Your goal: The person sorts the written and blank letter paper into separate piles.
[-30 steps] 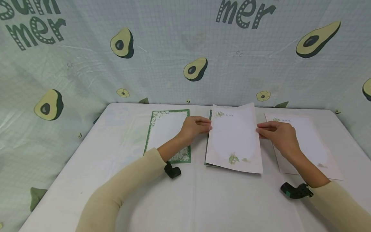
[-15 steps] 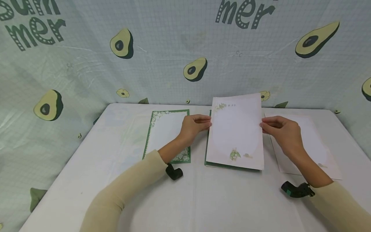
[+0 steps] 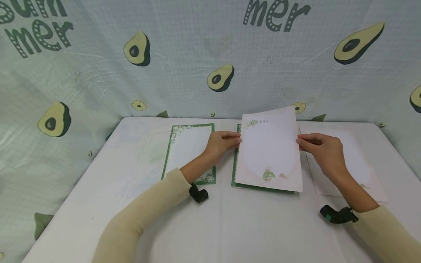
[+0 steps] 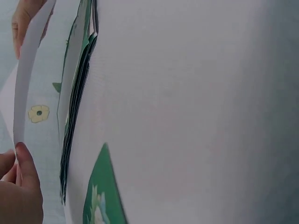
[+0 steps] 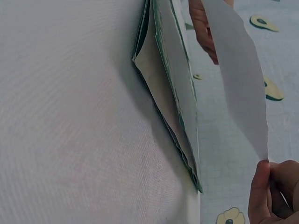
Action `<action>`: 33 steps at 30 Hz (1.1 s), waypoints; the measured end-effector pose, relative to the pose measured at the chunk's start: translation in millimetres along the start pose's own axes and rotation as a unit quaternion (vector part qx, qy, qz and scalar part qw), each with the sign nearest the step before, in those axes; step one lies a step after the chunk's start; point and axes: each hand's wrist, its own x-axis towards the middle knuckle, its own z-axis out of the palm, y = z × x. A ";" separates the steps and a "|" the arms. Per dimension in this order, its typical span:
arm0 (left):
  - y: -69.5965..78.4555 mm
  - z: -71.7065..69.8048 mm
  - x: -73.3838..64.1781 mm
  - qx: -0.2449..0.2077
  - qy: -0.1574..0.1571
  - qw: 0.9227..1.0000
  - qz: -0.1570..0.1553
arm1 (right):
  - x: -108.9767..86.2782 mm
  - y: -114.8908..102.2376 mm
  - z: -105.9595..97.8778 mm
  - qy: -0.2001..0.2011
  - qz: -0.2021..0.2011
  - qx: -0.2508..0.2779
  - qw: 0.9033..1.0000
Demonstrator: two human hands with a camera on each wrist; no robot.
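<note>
One high, two low

Up top, the head view looks forward and down, well back, taking in table (image 3: 223,226) and cloth (image 3: 177,51). The two wrist views sit low and close, tipped sideways, facing the cloth past the stack (image 4: 78,100) from either side; all three share the sheet (image 3: 269,149), left hand (image 3: 221,145) and right hand (image 3: 323,150).

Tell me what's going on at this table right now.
A person is holding up a pale pink rectangular paper sheet with a small green floral print: the left hand pinches one side edge, the right hand the other. It is raised clear of a stack of green-edged paper sheets on the white table. A white sheet with a green floral border lies to the left, and another pale pink sheet to the right.
</note>
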 end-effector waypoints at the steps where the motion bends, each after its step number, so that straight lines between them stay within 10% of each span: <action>1: -0.3 0.0 0.6 -0.005 -0.001 1.000 -0.003 | 0.2 0.1 0.2 0.001 -0.003 0.005 1.000; 33: 5.6 5.8 2.7 -0.071 0.021 0.997 0.037 | -2.9 -4.1 -2.9 0.032 0.001 0.043 0.999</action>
